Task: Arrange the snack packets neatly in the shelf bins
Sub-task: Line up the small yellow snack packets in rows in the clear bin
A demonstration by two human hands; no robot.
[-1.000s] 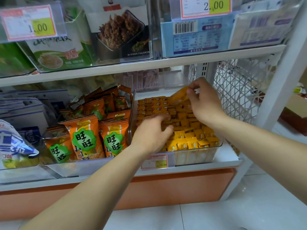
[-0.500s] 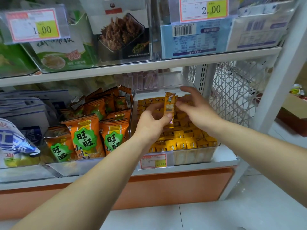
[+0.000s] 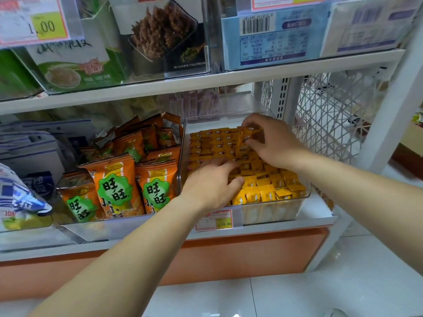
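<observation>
While the left hand (image 3: pixel 212 183) lies flat, fingers nearly straight, on the small yellow snack packets (image 3: pixel 263 193) in the clear bin (image 3: pixel 270 212) on the lower shelf (image 3: pixel 320 217), probably steadying the rows, the right hand (image 3: pixel 274 143) curls thumb and fingertips round one packet (image 3: pixel 244 140) near the bin's back. It looks ready to slot that packet upright into line; larger orange bags (image 3: pixel 116 186) fill the neighbouring bin (image 3: pixel 103 227) leftward.

Bare hands and bare forearms

The left hand (image 3: pixel 212 181) and right hand (image 3: pixel 272 143) are showing uncovered, and the left forearm (image 3: pixel 137 248) and right forearm (image 3: pixel 354 186) are running bare right to the picture's edges.
</observation>
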